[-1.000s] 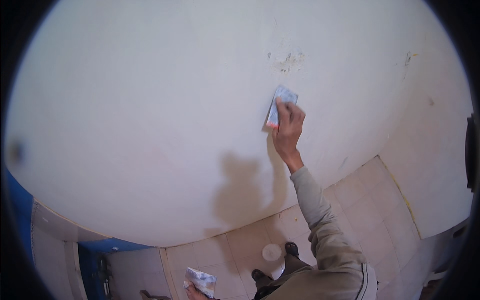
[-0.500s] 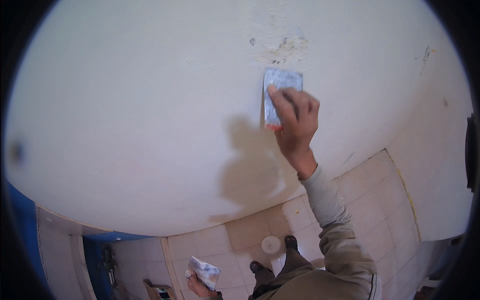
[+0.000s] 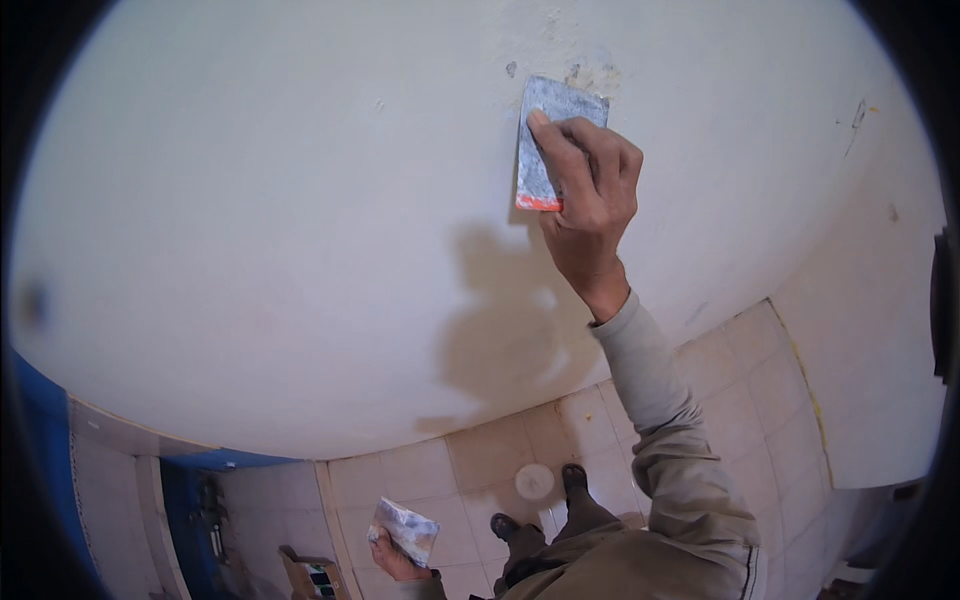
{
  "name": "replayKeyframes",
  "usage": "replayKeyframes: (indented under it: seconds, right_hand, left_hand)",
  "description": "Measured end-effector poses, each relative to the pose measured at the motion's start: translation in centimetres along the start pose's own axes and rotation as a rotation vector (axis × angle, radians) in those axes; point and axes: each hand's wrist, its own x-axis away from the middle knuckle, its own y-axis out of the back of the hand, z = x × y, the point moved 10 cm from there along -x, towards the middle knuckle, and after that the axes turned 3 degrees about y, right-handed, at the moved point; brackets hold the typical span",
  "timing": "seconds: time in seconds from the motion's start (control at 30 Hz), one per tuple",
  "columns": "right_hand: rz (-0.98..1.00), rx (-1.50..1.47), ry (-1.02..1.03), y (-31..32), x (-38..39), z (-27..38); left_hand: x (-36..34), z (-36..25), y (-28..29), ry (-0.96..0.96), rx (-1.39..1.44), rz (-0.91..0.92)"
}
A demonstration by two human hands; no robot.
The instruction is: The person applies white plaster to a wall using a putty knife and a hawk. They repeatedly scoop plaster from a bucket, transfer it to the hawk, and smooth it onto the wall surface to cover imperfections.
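The right hand (image 3: 595,190) pinches the scraper (image 3: 560,103), thumb on its face, the top edge overlapping the rough patch (image 3: 599,79). The left hand (image 3: 393,560), closed on a plate (image 3: 408,530), is well below and left of the patch. Even pressure along the scraper's whole edge should suit best.
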Motion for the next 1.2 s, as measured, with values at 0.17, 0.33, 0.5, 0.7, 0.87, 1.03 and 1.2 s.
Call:
replayKeyframes:
  seconds: [0.17, 0.33, 0.5, 0.7, 0.87, 1.03, 1.2]
  right_hand:
    - [0.091, 0.068, -0.024, 1.5, 4.3, -0.2]
    - [-0.016, 0.028, -0.097, 1.2, -0.6, -1.1]
    - [-0.058, 0.047, -0.122, 1.9, -1.8, -3.5]
    - [0.023, -0.002, -0.01, 0.2, 0.9, -1.2]
    - [-0.068, 0.044, -0.054, 1.6, -8.9, -1.8]
    - [-0.001, 0.025, -0.109, 0.5, -4.3, 0.9]
    - [-0.1, 0.146, -0.22, -0.6, -5.9, 1.5]
  left_hand:
    - [0.1, -0.3, -1.7, 0.041, 0.025, 0.05]
    - [-0.2, 0.4, 0.4, -0.019, 0.006, 0.029]
    - [-0.1, -0.2, -0.5, -0.051, 0.002, 0.01]
    - [-2.7, 1.5, 1.8, -0.111, -0.01, 0.098]
    - [-4.4, 3.3, 5.3, -0.071, -0.05, 0.04]
    - [-5.4, 4.2, 5.2, -0.079, 0.009, 0.128]
    - [-4.2, 1.8, 2.8, -0.07, -0.092, 0.042]
